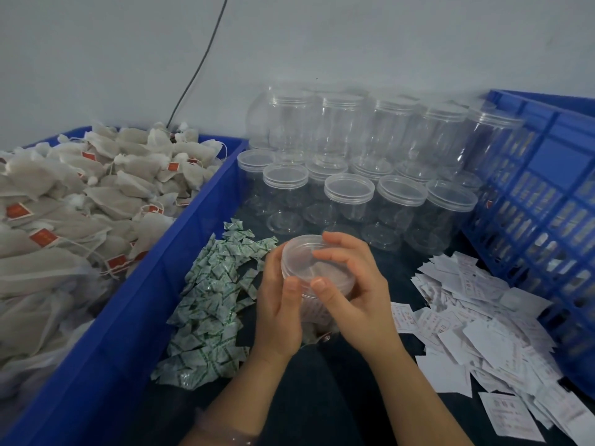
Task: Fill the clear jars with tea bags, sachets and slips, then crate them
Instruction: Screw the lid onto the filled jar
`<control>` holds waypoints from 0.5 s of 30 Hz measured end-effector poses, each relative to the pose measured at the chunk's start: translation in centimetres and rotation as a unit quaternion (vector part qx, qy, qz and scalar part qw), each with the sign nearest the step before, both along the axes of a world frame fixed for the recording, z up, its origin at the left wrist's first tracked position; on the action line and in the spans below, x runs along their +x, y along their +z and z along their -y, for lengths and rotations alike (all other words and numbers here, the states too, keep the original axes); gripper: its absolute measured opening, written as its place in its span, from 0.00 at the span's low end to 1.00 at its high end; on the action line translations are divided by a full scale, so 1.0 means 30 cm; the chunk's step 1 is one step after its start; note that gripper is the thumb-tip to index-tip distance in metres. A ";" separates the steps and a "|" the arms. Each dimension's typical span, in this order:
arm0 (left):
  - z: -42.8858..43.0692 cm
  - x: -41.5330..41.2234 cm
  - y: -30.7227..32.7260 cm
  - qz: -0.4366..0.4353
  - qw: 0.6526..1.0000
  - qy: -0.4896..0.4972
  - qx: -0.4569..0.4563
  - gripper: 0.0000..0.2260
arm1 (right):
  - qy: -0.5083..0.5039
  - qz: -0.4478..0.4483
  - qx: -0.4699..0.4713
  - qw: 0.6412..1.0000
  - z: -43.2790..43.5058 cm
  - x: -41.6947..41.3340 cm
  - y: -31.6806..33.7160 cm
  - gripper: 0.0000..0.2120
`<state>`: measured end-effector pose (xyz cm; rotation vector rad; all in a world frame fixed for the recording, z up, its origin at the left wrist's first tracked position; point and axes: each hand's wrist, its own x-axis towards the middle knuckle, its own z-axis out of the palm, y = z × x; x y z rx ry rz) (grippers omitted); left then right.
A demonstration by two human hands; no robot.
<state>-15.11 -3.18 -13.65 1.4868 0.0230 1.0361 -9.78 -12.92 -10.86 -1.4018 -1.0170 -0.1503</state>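
Both hands hold one clear jar [297,257] in the middle, just above the dark surface [399,262]. The L hand [277,313] wraps round the jar's side, w/ the thumb up by the rim. The R hand [354,294] grips the lid [302,268] on top, fingers curled over the far edge & thumb on the near edge. The lid end points up. There is stuff inside the jar, but it is too blurry to tell what.

On the left sits a big blue bin [154,284] heaped w/ pale tea bags [80,201] that have strings & red tags. Just beside the bin, on the surface, lies a pile of small green & white sachets [212,300]. It is near the L hand.

On the right lies a messy pile of white paper slips [476,317]. Past them a blue crate [531,204] w/ slotted walls stands tilted.

Behind the hands are lots of empty clear jars [351,188] w/ lids on, stacked in 2 layers against the gray wall [354,37]. A black cable [199,66] runs down the wall to the bin.
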 end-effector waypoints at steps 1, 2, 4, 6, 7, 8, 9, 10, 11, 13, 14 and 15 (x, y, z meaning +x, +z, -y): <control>0.002 0.000 -0.001 -0.003 1.000 0.003 -0.006 0.30 | 0.000 0.002 -0.002 1.000 0.001 0.001 -0.003 0.12; 0.003 0.000 -0.003 -0.004 1.000 0.004 -0.011 0.29 | 0.001 0.003 -0.004 1.000 0.001 0.001 -0.006 0.11; 0.005 -0.001 -0.008 -0.007 1.000 0.008 -0.017 0.27 | -0.002 0.005 -0.006 1.000 0.002 0.002 -0.009 0.11; 0.004 0.003 -0.015 -0.017 1.000 0.015 -0.015 0.25 | -0.005 0.008 -0.008 1.000 0.001 0.004 -0.008 0.10; 0.002 0.005 -0.021 -0.026 0.999 0.019 -0.014 0.24 | -0.007 0.011 -0.011 1.000 0.001 0.005 -0.008 0.10; 0.000 0.008 -0.025 -0.032 0.999 0.026 -0.013 0.24 | -0.010 0.016 -0.014 1.000 0.001 0.007 -0.009 0.10; -0.002 0.011 -0.027 -0.033 0.999 0.030 -0.009 0.25 | -0.011 0.019 -0.016 1.000 0.002 0.009 -0.011 0.10; -0.004 0.013 -0.027 -0.031 0.999 0.033 -0.005 0.25 | -0.013 0.021 -0.017 1.000 0.002 0.010 -0.012 0.10; -0.004 0.015 -0.025 -0.027 0.999 0.035 0.000 0.26 | -0.014 0.020 -0.019 1.000 0.003 0.010 -0.013 0.11; -0.001 0.017 -0.018 -0.021 0.999 0.039 0.005 0.27 | -0.016 0.019 -0.019 1.000 0.003 0.009 -0.015 0.11; -0.001 0.018 -0.015 -0.020 0.999 0.040 0.006 0.27 | -0.017 0.022 -0.018 0.999 0.003 0.009 -0.014 0.11; -0.001 0.018 -0.013 -0.019 0.999 0.041 0.004 0.25 | -0.018 0.027 -0.018 0.999 0.003 0.009 -0.013 0.12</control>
